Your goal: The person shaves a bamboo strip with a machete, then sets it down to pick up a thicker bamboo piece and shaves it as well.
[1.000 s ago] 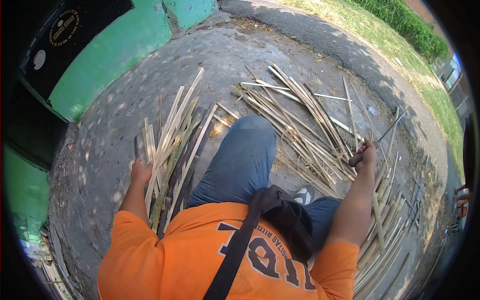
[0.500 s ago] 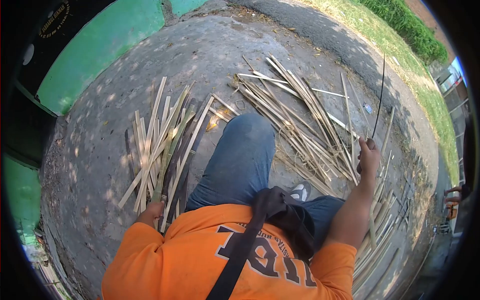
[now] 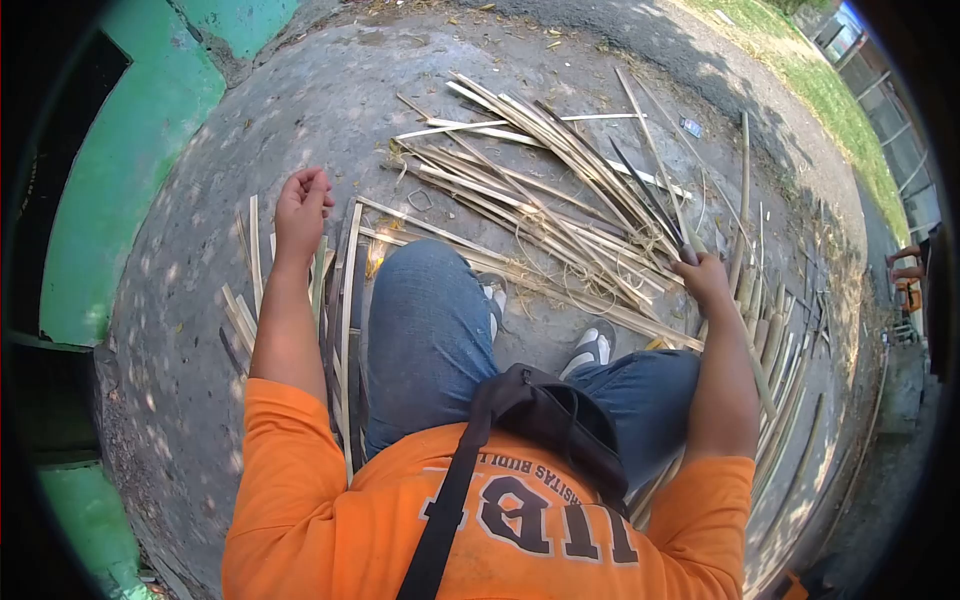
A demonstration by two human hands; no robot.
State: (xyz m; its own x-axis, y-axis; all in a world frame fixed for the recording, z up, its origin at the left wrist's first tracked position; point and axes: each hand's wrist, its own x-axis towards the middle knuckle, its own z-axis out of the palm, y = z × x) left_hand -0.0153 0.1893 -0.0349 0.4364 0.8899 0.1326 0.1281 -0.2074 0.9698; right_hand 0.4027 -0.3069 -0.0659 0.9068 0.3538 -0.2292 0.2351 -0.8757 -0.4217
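My left hand (image 3: 303, 208) is raised in front of my left knee, fingers curled in, with nothing visible in them. Below and around that forearm lie bamboo strips of the left pile (image 3: 350, 290), partly hidden by the arm. My right hand (image 3: 708, 280) is closed around the handle of a machete (image 3: 650, 195). Its long dark blade slants up and to the left, over the larger bamboo pile (image 3: 560, 215). Near my right hand, pale strips and thin curled shavings (image 3: 640, 265) lie on the ground.
More bamboo poles and strips (image 3: 790, 370) lie to the right of my right arm. A black bag (image 3: 560, 420) hangs across my lap by its strap. On the left stands a green wall (image 3: 140, 170). Grass (image 3: 810, 85) borders the paving at upper right.
My left hand has let go of the bamboo in the left pile and come up and forward. My right hand has lowered; the machete, upright before, now tilts left over the larger pile.
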